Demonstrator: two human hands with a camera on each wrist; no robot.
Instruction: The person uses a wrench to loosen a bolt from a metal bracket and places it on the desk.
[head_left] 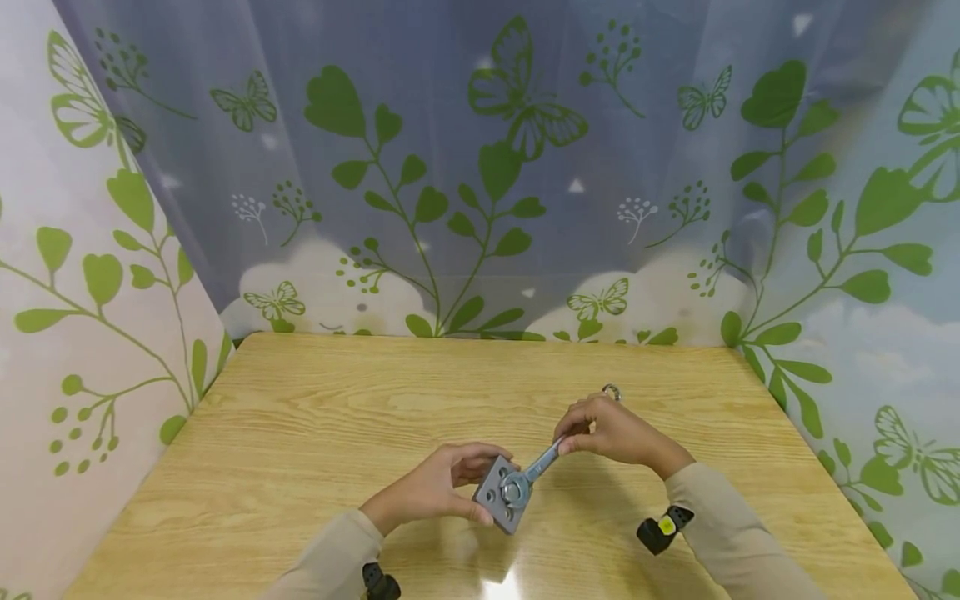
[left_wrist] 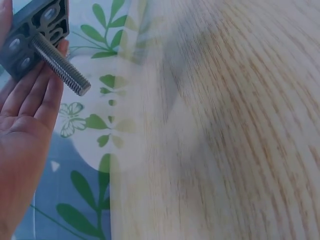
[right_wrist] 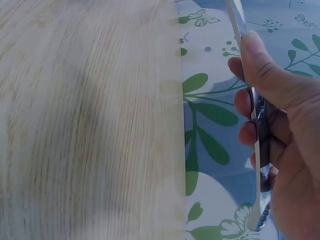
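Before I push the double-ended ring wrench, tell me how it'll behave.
The wrench is probably stiff: it looks solid metal. Its shiny surface may be slippery. With one ring around the bolt head, it may pivot when pushed.

White glare on the tabletop (head_left: 360, 392)

Beige sleeves (head_left: 731, 508); black wrist straps (head_left: 682, 517); black boxy units (head_left: 652, 538), right with yellow patch (head_left: 667, 525), left unclear.

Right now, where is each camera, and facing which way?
Head: on the head, looks forward, down at the table; left hand, right hand, sleeves show.
Left wrist: worn there, faces table, plate and bolt; left hand shows.
Right wrist: worn there, faces table and wrench; right hand shows.
Head and right wrist share the wrench.
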